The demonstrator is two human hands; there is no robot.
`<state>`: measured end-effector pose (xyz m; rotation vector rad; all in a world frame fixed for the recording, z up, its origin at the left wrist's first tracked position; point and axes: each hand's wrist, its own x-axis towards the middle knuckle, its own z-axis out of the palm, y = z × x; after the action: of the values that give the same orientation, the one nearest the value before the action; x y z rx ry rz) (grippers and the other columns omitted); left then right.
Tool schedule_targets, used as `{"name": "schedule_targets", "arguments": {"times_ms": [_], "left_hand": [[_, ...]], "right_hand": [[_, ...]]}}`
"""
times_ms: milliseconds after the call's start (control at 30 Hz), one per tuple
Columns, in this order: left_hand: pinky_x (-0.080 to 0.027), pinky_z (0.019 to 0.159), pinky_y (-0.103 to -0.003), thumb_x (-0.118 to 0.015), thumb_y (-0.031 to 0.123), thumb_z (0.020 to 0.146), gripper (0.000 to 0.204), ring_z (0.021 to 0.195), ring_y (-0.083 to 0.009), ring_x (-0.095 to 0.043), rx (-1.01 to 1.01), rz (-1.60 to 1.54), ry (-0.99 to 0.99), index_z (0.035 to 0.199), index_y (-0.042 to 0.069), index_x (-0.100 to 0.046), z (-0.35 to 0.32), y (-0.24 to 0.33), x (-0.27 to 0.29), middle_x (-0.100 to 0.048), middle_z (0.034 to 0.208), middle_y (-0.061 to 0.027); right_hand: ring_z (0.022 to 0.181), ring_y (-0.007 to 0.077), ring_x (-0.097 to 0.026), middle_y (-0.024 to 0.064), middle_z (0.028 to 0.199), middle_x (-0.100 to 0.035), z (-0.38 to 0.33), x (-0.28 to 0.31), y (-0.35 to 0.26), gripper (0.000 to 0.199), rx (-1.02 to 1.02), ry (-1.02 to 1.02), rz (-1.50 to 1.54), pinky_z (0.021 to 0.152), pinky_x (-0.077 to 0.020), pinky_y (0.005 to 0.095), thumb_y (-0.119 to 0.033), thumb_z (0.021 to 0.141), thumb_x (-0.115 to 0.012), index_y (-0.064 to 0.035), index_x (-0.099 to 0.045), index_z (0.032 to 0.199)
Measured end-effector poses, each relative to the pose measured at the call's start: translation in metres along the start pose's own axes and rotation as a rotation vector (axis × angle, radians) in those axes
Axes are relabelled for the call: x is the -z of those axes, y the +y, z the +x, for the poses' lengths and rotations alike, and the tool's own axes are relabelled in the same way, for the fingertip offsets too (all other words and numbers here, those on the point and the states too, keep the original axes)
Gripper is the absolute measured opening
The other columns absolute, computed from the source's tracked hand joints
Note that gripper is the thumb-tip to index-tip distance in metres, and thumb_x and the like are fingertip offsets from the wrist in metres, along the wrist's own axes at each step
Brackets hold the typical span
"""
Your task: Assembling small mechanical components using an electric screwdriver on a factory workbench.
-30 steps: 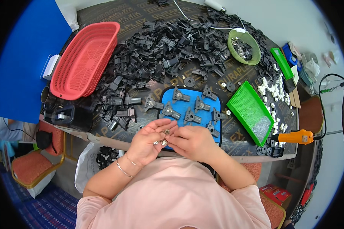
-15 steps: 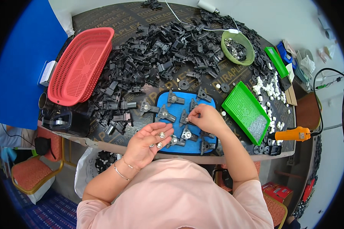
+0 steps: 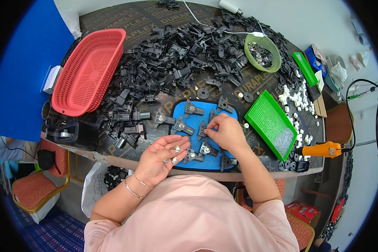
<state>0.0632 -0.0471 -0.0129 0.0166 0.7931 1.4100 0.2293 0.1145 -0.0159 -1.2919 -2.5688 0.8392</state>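
Observation:
My left hand [image 3: 157, 158] is palm up at the mat's near left edge, its fingers curled around several small round metal pieces [image 3: 177, 148]. Over the right half of the blue mat [image 3: 178, 111], my right hand [image 3: 227, 133] pinches with thumb and forefinger at a black plastic bracket [image 3: 201, 129]. Whatever lies between those fingertips is hidden. Several similar brackets rest on the mat, and some carry a round metal piece in the middle, such as the bracket [image 3: 182, 125] left of my right hand.
A large heap of black plastic parts [image 3: 176, 54] covers the far table. Around it are a red basket [image 3: 82, 71], a pale green bowl [image 3: 274, 67] of metal bits, and a green tray [image 3: 250, 115] with clear granules. An orange-handled tool [image 3: 321, 149] juts over the right edge.
My right hand has shifted slightly at the same bracket, its fingertips now by the bracket's right side. My left hand stays almost still with the metal pieces.

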Motion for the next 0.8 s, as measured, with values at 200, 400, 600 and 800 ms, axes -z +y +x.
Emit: {"name": "schedule_targets", "arguments": {"times_ms": [200, 400, 600, 800], "left_hand": [[-0.047, 0.098, -0.037, -0.051, -0.01, 0.084, 0.038, 0.116, -0.0269, -0.054, 0.024, 0.002, -0.05, 0.121, -0.002, -0.05, 0.0, -0.001, -0.004, -0.054, 0.125, -0.0183], [-0.048, 0.091, -0.034, -0.046, -0.01, 0.085, 0.041, 0.107, -0.0205, -0.058, 0.028, 0.047, -0.07, 0.126, -0.001, -0.049, 0.001, -0.006, 0.0, -0.057, 0.12, -0.0129], [-0.047, 0.089, -0.033, -0.046, -0.008, 0.085, 0.042, 0.105, -0.0213, -0.058, 0.098, 0.022, -0.097, 0.126, -0.001, -0.047, 0.005, -0.012, 0.006, -0.058, 0.12, -0.0132], [-0.047, 0.087, -0.033, -0.046, -0.007, 0.085, 0.042, 0.105, -0.0222, -0.058, 0.077, 0.086, -0.086, 0.127, 0.0, -0.046, 0.008, -0.016, 0.0, -0.057, 0.12, -0.0139]], "right_hand": [[0.071, 0.0212, -0.062, 0.0054, 0.082, -0.06, -0.016, 0.01, -0.028, 0.015, 0.41, 0.034, 0.27, 0.061, -0.0497, 0.0311, -0.017, 0.072, -0.074, -0.011, -0.07, 0.085], [0.07, 0.02, -0.063, -0.0005, 0.086, -0.06, -0.032, -0.006, -0.041, 0.017, 0.618, -0.008, 0.083, 0.058, -0.0517, 0.0319, -0.018, 0.075, -0.072, -0.0172, -0.069, 0.092], [0.07, 0.0209, -0.062, 0.0018, 0.087, -0.057, -0.041, -0.009, -0.038, 0.019, 0.498, -0.109, 0.153, 0.059, -0.0511, 0.0335, -0.016, 0.074, -0.07, -0.013, -0.066, 0.093], [0.072, 0.0198, -0.062, 0.0035, 0.087, -0.056, -0.042, -0.01, -0.031, 0.02, 0.404, -0.133, 0.207, 0.061, -0.0512, 0.0332, -0.016, 0.073, -0.071, -0.0118, -0.066, 0.092]]}}
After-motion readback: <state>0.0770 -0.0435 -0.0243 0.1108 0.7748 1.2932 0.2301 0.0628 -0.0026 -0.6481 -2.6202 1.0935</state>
